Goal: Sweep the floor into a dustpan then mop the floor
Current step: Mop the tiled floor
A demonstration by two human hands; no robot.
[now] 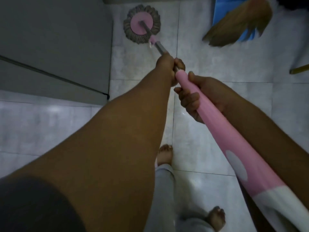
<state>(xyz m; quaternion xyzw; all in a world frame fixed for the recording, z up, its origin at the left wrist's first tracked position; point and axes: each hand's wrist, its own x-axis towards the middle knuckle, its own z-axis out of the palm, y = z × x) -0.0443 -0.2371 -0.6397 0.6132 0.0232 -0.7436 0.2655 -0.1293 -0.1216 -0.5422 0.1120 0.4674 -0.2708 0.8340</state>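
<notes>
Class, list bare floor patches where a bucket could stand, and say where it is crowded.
Free: pale floor tiles below the grey cabinet; tiles between the straw broom and the right hand. Crowded: round pink-and-grey mop head beside the cabinet.

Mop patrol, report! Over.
Left hand and right hand grip pink-and-metal mop handle. Round grey string mop head on tiled floor, beside grey cabinet. Brown straw broom ahead right.

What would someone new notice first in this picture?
The pink mop handle slants through the centre, gripped by the left hand ahead and the right hand behind. Its round mop head rests on pale tiles at top, with a broom at top right.
</notes>
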